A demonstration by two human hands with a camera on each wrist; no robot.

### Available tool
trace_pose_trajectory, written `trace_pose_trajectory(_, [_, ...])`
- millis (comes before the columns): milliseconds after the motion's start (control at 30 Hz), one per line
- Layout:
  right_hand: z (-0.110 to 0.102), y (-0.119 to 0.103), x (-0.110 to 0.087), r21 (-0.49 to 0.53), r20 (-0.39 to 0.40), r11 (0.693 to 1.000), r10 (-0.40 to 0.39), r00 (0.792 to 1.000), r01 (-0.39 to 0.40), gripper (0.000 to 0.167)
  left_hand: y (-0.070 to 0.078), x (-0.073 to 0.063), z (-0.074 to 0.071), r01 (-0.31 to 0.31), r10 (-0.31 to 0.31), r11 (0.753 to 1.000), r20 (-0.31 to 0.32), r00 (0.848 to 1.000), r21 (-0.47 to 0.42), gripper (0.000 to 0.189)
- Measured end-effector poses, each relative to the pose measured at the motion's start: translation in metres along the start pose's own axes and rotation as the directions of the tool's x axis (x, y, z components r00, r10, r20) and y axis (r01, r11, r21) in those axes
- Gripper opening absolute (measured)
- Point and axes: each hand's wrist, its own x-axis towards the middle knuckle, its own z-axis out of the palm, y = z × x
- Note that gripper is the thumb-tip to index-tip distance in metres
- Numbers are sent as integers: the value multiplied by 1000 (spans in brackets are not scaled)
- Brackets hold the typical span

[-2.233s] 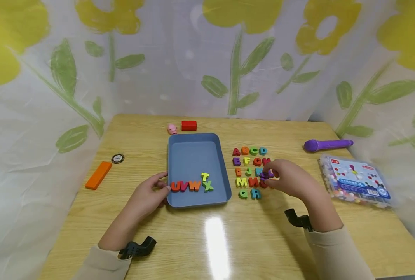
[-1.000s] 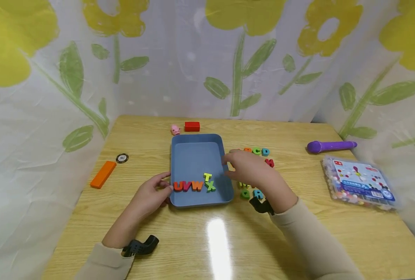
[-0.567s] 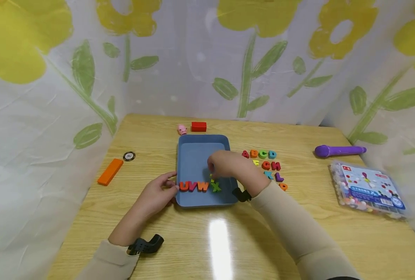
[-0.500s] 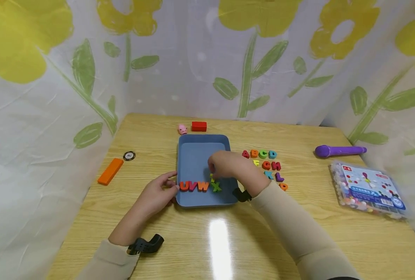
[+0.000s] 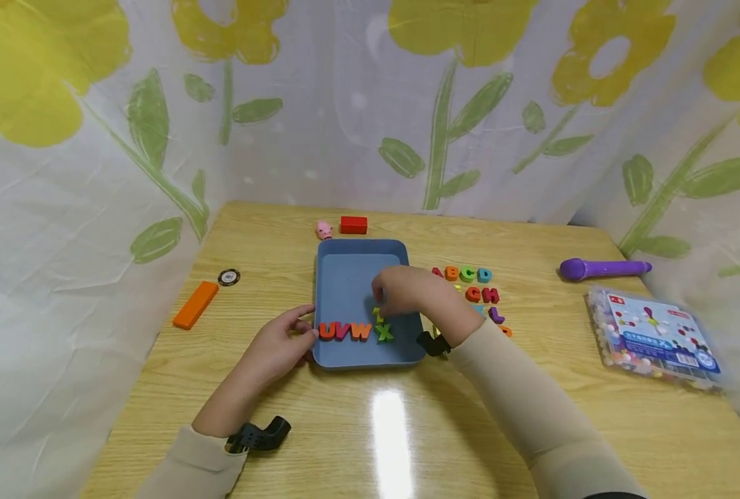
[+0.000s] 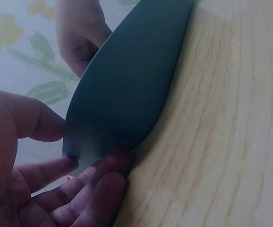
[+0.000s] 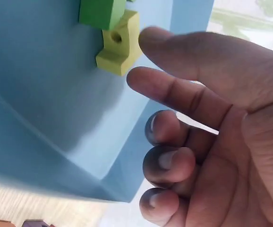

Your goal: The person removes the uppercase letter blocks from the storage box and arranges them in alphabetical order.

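A shallow blue tray (image 5: 348, 281) lies on the table. My left hand (image 5: 280, 345) grips its left side near the front corner; in the left wrist view the thumb is at the rim and the fingers curl against the outer wall. Inside the tray, letter blocks U (image 5: 327, 331), V (image 5: 341, 331), W (image 5: 360, 332) and green X (image 5: 384, 333) form a row. Behind the X sits a yellow letter block (image 7: 120, 45), partly covered in the head view. My right hand (image 5: 404, 290) hovers over it, thumb and index fingertips close beside it, nothing between them, other fingers loosely curled.
Rows of letter blocks, including D (image 5: 484, 275) and H (image 5: 490, 295), lie right of the tray, partly behind my right forearm. Around stand a red block (image 5: 354, 225), pink pig (image 5: 323, 230), chip (image 5: 229, 277), orange block (image 5: 196, 305), purple microphone-shaped toy (image 5: 603, 269) and bead box (image 5: 657, 336).
My right hand has left the letter rows and moved left over the tray, then shifted slightly there. My left hand has kept its place at the tray.
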Motion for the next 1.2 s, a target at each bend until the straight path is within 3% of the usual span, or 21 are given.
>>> trace_pose_trajectory(233, [4,-3,-1,8,11,1000,-18,1000,18,18,-1,0,-1,2,-2,1000,2,1000,-12,58])
trace_pose_trajectory(667, [9,0,2,6,-2,999,38,999,-38,28,1,-3,1,-10,10,1000,-2,1000,1,58])
trace_pose_trajectory(1200, [-2,-3,-6,3,-42,1000,31,999,-31,26,0,-2,0,-19,19,1000,-3,1000,-6,57])
